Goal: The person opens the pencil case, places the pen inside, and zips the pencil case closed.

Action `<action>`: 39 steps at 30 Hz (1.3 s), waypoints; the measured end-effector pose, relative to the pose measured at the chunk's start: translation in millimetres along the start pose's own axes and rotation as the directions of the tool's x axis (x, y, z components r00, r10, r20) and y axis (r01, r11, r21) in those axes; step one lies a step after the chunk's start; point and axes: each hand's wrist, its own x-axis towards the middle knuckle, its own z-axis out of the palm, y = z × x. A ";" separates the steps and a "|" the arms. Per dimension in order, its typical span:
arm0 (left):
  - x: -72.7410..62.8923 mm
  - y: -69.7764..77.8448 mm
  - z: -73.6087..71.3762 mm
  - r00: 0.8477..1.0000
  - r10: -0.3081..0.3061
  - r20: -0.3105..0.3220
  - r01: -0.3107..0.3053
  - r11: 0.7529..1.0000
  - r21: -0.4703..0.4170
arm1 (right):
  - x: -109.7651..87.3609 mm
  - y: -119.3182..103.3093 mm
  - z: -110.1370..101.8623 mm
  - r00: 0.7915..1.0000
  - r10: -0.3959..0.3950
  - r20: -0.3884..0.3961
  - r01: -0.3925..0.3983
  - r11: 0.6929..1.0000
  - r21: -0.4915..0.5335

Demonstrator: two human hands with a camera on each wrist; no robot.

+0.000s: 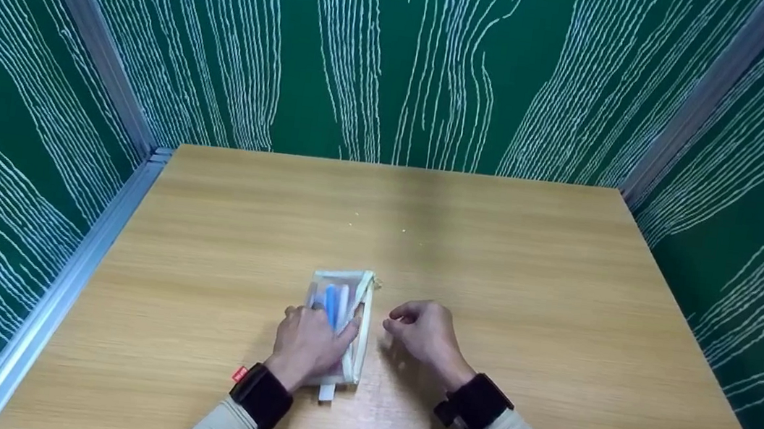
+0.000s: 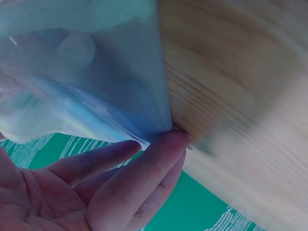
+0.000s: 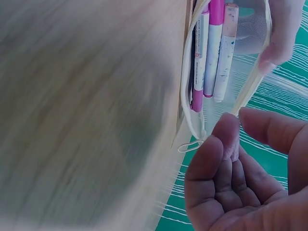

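Note:
A see-through mesh pencil case point(image 1: 356, 364) with a pale trim lies upright before me on the table. My left hand point(image 1: 311, 344) grips it by its side, the thumb at the edge of the opening; in the left wrist view the fingers point(image 2: 144, 178) pinch the mesh. Through the parted zip, the right wrist view shows pink-and-white markers point(image 3: 214, 53) inside, and the head view shows a blue pen point(image 1: 331, 303). Beside the case, apart from it, is my right hand point(image 1: 426, 329). Its fingers are loosely bent, holding nothing visible, thumb and forefinger slightly apart.
The wooden table point(image 1: 527, 276) spreads out around the case. Several tiny white specks point(image 1: 403, 231) lie farther back. Green panels with white wavy lines point(image 1: 429, 67) stand behind and at both sides, with a metal rail point(image 1: 79, 243) along the left. A pale tab hangs from the case's near end.

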 end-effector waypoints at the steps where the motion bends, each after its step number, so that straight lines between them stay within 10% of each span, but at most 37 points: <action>1: -0.2 0.3 -0.6 1.000 -0.003 -0.005 0.003 1.000 -0.004 | 0.0 0.4 -0.3 1.000 -0.004 -0.003 0.004 1.000 -0.002; 15: 12.9 -2.9 -14.5 1.000 0.013 -0.011 -0.013 1.000 0.001 | -3.5 5.2 2.3 0.997 0.066 0.044 -0.066 0.998 0.003; 29: 63.9 -12.6 -18.2 0.998 0.064 -0.018 -0.065 0.997 -0.031 | 5.5 -5.9 30.6 0.993 0.090 0.074 -0.074 0.978 -0.194; 39: 84.8 -10.0 -6.4 0.986 0.165 0.013 -0.163 0.981 -0.105 | 8.1 -15.9 40.2 0.985 0.109 0.133 -0.100 0.992 -0.079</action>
